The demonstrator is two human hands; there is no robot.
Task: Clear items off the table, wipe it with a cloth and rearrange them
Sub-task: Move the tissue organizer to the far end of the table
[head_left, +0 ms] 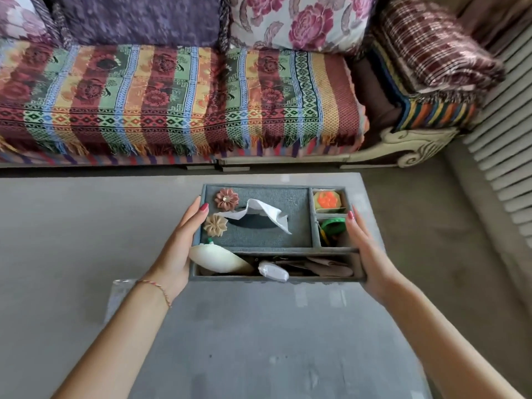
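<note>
A grey fabric organiser box (299, 190) with a tissue slot sits between my two hands above the glass table (244, 341). A white tissue (266, 214) sticks up from its lid, beside two fabric flowers (226, 199). My left hand (181, 249) grips the box's left side, thumb over the rim. My right hand (367, 251) holds the right side, fingers curled under. Small compartments hold an orange and yellow item (327, 200), a green item (332, 226), a cream oval object (218, 259) and a white packet (273, 272).
A sofa (178, 102) with a striped patterned throw and floral cushions (299, 21) runs along the far side of the table. A folded plaid blanket (437, 50) lies on its right arm. Grey carpet (431, 240) lies to the right.
</note>
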